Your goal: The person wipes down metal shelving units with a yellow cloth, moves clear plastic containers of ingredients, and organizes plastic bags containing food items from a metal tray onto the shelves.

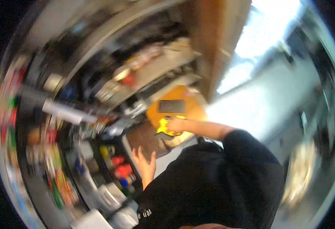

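My right hand (176, 125) grips a bright yellow, crumpled item (163, 126); blur hides whether it is a cloth or a packet. It is above an orange surface (159, 111) with rounded corners, where a dark grey rectangle (171, 106) lies just beyond the hand. My left hand (144, 163) is raised with its fingers spread and holds nothing. Beneath its fingertips is a brown panel (141, 137), beside the orange surface.
Blurred shelves (153, 77) with goods run along the far side. On the left are more racks of colourful packages (60, 183), with red items (123, 169) near my left hand. White boxes (110, 196) stand at lower left. Bright light falls on the floor (247, 108) at right.
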